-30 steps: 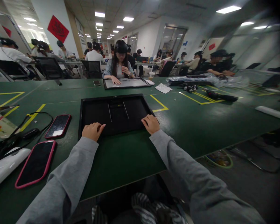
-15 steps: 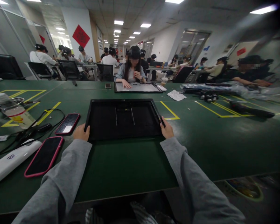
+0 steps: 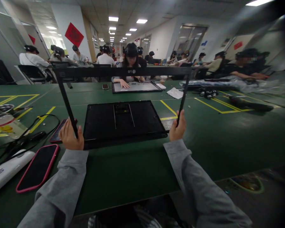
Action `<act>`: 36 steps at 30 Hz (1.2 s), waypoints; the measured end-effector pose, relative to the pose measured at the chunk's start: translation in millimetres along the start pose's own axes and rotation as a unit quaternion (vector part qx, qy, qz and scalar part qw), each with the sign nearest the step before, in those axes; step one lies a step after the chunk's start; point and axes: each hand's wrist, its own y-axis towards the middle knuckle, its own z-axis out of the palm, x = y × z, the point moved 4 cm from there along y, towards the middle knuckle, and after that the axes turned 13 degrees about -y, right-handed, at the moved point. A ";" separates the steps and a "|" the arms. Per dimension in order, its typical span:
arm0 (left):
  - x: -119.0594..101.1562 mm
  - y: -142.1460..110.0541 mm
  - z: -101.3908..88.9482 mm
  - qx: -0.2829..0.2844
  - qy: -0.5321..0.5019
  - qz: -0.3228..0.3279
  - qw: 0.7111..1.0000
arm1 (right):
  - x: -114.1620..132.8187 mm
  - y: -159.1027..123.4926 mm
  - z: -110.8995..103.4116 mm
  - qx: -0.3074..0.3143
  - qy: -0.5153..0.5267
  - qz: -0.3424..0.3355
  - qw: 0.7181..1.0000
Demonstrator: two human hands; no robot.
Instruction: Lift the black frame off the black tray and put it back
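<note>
Long grey sleeves (image 3: 72,174), creased; bare hands (image 3: 72,134); striped cloth (image 3: 144,216).

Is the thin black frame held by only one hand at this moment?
No, the left hand grips one side of the thin black frame and the right hand grips the opposite side.

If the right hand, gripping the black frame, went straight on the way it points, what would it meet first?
Probably the crumpled white tissue on the table beyond the right hand, though depth is unclear: the hand looks raised and might pass above it.
</note>
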 end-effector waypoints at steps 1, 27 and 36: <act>4.2 -0.4 4.4 0.013 0.003 -0.007 1.000 | -3.1 -2.8 7.7 0.030 0.006 -0.002 1.000; 58.4 -22.2 41.1 0.238 0.140 -0.202 0.940 | -32.3 -34.3 67.8 0.312 0.067 0.067 0.945; 57.2 -20.4 40.6 0.226 0.119 -0.202 0.945 | -31.6 -32.4 70.1 0.313 0.080 0.078 0.943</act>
